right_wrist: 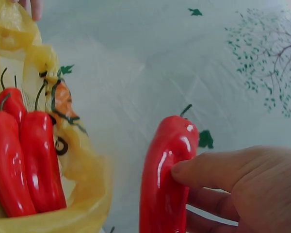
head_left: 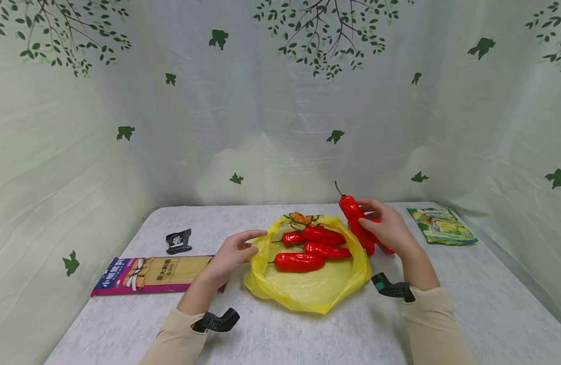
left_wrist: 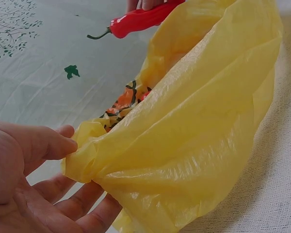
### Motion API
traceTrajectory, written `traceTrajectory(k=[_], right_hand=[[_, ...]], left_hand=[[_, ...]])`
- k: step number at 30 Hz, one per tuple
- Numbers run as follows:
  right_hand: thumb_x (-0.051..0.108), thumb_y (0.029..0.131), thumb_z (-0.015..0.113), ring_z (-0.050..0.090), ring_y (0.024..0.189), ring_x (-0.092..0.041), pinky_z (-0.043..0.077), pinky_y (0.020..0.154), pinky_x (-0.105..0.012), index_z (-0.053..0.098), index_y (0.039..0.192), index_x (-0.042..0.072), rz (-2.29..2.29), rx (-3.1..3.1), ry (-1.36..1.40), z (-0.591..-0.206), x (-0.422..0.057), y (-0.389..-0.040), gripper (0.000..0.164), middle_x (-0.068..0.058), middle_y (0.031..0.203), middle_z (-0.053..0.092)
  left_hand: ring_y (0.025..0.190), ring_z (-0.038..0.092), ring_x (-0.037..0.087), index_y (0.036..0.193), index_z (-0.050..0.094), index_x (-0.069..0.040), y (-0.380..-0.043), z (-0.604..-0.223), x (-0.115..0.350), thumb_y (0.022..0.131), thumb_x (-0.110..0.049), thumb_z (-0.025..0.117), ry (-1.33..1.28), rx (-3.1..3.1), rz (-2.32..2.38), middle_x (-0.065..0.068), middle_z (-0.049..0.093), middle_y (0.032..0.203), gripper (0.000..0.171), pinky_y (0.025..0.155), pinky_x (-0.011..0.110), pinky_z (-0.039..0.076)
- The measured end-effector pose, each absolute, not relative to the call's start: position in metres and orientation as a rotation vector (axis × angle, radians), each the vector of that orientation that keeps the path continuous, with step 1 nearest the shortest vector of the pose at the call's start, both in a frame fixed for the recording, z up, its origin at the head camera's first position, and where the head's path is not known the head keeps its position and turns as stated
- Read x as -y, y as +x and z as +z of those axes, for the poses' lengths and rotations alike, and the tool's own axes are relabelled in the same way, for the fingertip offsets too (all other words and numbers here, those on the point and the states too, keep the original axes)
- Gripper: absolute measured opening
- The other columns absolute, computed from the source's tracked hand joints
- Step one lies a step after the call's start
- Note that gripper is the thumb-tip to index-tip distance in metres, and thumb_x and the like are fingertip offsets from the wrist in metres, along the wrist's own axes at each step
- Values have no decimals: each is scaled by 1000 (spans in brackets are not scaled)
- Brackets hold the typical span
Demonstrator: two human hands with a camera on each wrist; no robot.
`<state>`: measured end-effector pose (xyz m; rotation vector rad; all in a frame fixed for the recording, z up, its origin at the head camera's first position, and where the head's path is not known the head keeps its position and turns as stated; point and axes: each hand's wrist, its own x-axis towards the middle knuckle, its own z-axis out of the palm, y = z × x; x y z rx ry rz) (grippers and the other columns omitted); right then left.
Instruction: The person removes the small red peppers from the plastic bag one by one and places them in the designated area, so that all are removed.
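Note:
A yellow plastic bag [head_left: 308, 299] lies wide-mouthed on the table, with several red peppers [head_left: 300, 262] inside it. My left hand [head_left: 230, 255] pinches the bag's left rim between thumb and fingers; the left wrist view shows the gathered rim [left_wrist: 82, 162] in that grip. To the right of the bag, my right hand [head_left: 387, 225] holds a red pepper [head_left: 351, 209] between thumb and fingers, its stem pointing up. More red pepper [head_left: 386, 247] shows under and behind this hand, partly hidden. In the right wrist view the held pepper [right_wrist: 165, 179] stands beside the bag, outside its rim.
A long purple and tan food packet [head_left: 157, 274] lies left of the bag, partly behind my left forearm. Behind it sits a small black wrapped packet [head_left: 178, 241]. A green and yellow pouch [head_left: 442, 226] rests at the back right. A leaf-printed curtain [head_left: 285, 126] encloses the table.

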<state>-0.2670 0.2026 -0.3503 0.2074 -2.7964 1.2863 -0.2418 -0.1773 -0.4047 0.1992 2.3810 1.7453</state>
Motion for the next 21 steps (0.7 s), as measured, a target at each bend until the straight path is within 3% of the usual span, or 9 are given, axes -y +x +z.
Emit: traceTrajectory(k=[21], right_hand=[[15, 100, 54, 39, 138, -41, 48, 104, -58, 35, 155, 19, 1450, 2656, -142, -373, -235, -282, 58, -17, 155, 41]], left_hand=[[106, 62, 20, 138, 60, -21, -242, -406, 178, 98, -7, 55, 212, -2364, 1755, 8, 53, 147, 42, 90, 31, 56]])
